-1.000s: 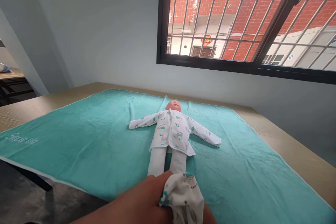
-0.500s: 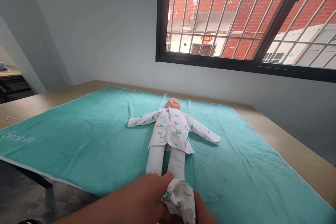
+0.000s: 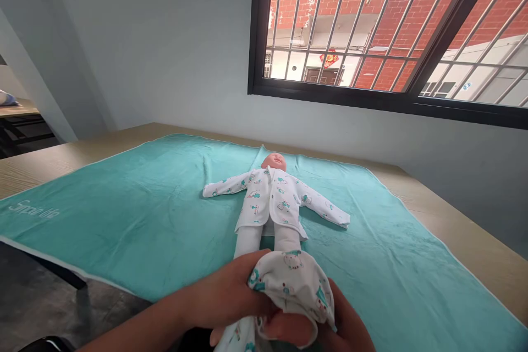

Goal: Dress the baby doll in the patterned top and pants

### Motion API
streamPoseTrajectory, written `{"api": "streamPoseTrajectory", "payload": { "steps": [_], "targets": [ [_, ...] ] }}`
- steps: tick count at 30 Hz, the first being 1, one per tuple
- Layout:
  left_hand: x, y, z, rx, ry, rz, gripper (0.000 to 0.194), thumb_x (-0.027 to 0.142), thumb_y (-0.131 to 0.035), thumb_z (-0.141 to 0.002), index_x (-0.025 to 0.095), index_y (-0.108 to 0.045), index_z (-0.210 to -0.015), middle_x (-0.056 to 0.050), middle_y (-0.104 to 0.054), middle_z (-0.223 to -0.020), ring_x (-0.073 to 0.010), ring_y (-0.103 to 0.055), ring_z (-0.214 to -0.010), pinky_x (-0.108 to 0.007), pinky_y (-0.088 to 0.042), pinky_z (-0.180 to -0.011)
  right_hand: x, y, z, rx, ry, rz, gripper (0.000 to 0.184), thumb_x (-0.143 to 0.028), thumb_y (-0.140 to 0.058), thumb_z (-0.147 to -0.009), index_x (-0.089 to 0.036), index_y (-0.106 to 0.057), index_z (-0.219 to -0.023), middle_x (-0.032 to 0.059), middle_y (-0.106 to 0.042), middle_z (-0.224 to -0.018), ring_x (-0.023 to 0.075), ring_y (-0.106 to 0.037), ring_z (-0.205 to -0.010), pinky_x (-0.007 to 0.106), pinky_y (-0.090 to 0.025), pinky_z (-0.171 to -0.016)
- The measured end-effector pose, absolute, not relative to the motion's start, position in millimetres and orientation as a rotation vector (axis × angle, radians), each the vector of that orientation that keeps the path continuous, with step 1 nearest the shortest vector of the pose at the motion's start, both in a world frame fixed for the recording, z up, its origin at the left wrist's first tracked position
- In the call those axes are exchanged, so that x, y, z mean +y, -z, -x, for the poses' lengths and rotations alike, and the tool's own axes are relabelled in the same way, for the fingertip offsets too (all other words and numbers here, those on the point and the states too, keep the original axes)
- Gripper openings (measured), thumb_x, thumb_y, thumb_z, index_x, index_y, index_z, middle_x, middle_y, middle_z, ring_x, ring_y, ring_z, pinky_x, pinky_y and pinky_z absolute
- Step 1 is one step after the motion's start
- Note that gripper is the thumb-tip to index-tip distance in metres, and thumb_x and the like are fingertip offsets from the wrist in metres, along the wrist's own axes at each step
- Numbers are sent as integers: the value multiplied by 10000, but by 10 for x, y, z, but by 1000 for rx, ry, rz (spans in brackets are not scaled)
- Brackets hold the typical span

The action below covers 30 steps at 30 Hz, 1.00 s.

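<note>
A baby doll (image 3: 274,161) lies on its back, head toward the wall. It wears a white printed jacket (image 3: 256,198), its sleeves spread wide, and its white legs (image 3: 248,239) point toward me. At the near end of the legs, bunched white printed baby pants (image 3: 295,278) cover the lower part of one leg. My left hand (image 3: 235,291) grips them from the left with the thumb on top. My right hand (image 3: 348,319) is closed on their right side, its fingers partly hidden by the cloth. Something skin-coloured shows in the cuff opening; whether foot or fingers, I cannot tell.
A teal blanket (image 3: 144,220) with white lettering covers most of the wooden table (image 3: 445,214) and hangs over the near left edge. Behind stand a grey wall (image 3: 165,55) and a black-framed, barred window (image 3: 330,91). Another table (image 3: 20,109) is at far left.
The pants have risen and spread wider around the leg end, hiding more of the legs. My right hand has moved right and shows more. The view has shifted slightly.
</note>
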<state>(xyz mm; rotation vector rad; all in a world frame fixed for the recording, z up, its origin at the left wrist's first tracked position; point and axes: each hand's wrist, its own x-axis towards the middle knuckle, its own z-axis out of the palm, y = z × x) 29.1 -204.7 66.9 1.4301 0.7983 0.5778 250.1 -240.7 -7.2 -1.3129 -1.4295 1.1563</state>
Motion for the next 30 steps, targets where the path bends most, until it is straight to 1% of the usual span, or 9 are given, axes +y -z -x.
{"api": "streamPoseTrajectory", "payload": {
  "steps": [4, 6, 9, 12, 15, 20, 24, 27, 30],
  "targets": [
    [-1933, -534, -315, 1022, -729, -1538, 218, 250, -599, -772, 168, -616, -974, 6, -669, -935, -214, -589, -929, -282, -454, -804, -2214, 98, -2610, -1570, -1141, 1471, 231, -349, -584, -780, -194, -644, -940, 25, -680, -828, 213, -593, -779, 296, -476, -715],
    [-1913, -495, -313, 1071, -722, -1603, 173, 262, -607, -770, 174, -606, -918, 14, -659, -904, -199, -577, -886, -270, -447, -756, -2134, 92, -2678, -1656, -1109, 1546, 171, -321, -548, -784, -195, -624, -871, 12, -670, -810, 199, -572, -759, 285, -452, -701],
    [-1947, -493, -259, 1059, -633, -1641, 188, 249, -636, -759, 188, -579, -927, 28, -628, -891, -177, -559, -848, -246, -432, -698, -2046, 54, -2745, -1742, -1033, 1623, 129, -290, -525, -770, -211, -602, -838, 4, -669, -828, 198, -569, -781, 280, -429, -702],
    [-2020, -516, -154, 1014, -528, -1537, 265, 284, -695, -739, 195, -575, -957, 37, -603, -856, -161, -550, -801, -224, -420, -647, -1965, 5, -2761, -1790, -981, 1644, 161, -259, -513, -743, -227, -605, -871, 2, -667, -858, 207, -577, -818, 282, -420, -706],
    [-2059, -516, -19, 828, -453, -1375, 287, 335, -710, -758, 179, -644, -989, 14, -649, -841, -164, -583, -774, -227, -432, -658, -1849, -24, -2764, -1865, -957, 1573, 203, -198, -479, -713, -225, -609, -866, 7, -656, -887, 206, -573, -839, 293, -421, -727],
    [-1937, -480, 187, 670, -783, -1036, 450, 384, -727, -765, 151, -656, -1143, -82, -710, -973, -236, -650, -870, -304, -481, -780, -1633, -2, -2801, -1959, -934, 1462, 229, -166, -451, -758, -217, -614, -909, 13, -635, -931, 190, -552, -831, 314, -433, -761],
    [-1805, -366, 157, 715, -832, -992, 400, 341, -691, -822, 145, -637, -1166, -102, -709, -998, -225, -661, -853, -308, -490, -771, -1599, -75, -2803, -2032, -969, 1417, 253, -151, -461, -793, -224, -624, -972, 27, -601, -987, 183, -563, -868, 315, -455, -773],
    [-1772, -261, 60, 747, -870, -923, 393, 365, -659, -851, 161, -611, -1184, -95, -699, -1013, -223, -659, -868, -327, -492, -799, -1656, -313, -2736, -2058, -963, 1360, 260, -204, -490, -846, -254, -596, -1079, 37, -562, -1119, 174, -567, -925, 299, -475, -763],
    [-1750, -227, -18, 757, -889, -902, 360, 390, -653, -853, 158, -614, -1125, -76, -689, -942, -209, -647, -822, -330, -492, -787, -1682, -618, -2529, -2013, -796, 1388, 202, -330, -509, -902, -278, -597, -1076, 23, -586, -1104, 169, -568, -914, 316, -472, -795]
  ]
}}
